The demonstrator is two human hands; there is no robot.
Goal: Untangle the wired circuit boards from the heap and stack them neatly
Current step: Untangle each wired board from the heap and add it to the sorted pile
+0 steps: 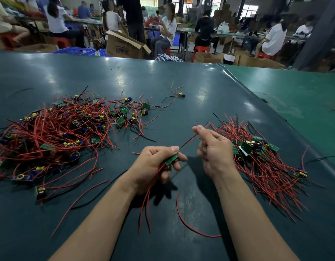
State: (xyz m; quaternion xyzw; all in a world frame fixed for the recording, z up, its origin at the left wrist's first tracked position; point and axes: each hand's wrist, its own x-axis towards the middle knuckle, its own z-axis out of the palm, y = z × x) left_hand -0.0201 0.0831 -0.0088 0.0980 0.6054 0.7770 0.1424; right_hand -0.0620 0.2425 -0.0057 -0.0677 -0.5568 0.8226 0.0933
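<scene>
A: What am I holding now?

B: Your left hand [155,162] is curled round one green board [171,159], thumb on top. Your right hand [213,149] pinches that board's red wire [188,141] near its far end, the other fingers loosely bent. The wire runs tight between your hands, toward one o'clock.

A: Where do the boards go?

B: The messy heap [55,132] lies at ten o'clock on the green table [181,81]. The tidy stack [257,157] lies at three o'clock, just beside your right hand, its wires all pointing one way.

A: How do I do this bit well?

B: I think you are smoothing the wire straight. Slide your fingers along it softly and do not yank, or it may snap off the board. More wires [144,210] hang below your left hand, so comb those too. Then lay the board on the stack, its wires pointing like the others.

A: Is much left?

B: Yes, the heap looks bigger than the stack.
</scene>
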